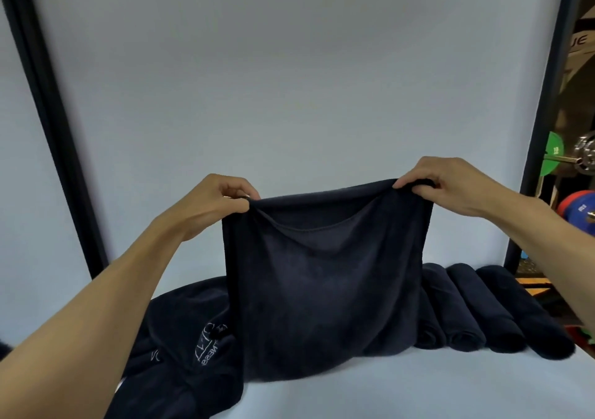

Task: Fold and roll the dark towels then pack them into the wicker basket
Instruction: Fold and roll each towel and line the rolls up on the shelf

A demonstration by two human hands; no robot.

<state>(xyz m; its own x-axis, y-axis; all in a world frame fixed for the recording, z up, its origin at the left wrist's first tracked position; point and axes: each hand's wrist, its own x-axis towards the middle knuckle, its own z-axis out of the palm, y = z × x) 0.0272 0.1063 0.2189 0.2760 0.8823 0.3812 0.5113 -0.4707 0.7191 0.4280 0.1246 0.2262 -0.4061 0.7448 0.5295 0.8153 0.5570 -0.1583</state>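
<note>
The dark towel hangs doubled over in front of the person, its top edge running level from the left hand to the right hand, each pinching one upper corner between thumb and curled fingers. Its loose lower end just touches the pale blue table, straight below both grips and equally near each hand. Lowering it flat looks like the next move, into the bare strip between the pile of unfolded towels and the four rolled towels; no wicker basket is in view.
</note>
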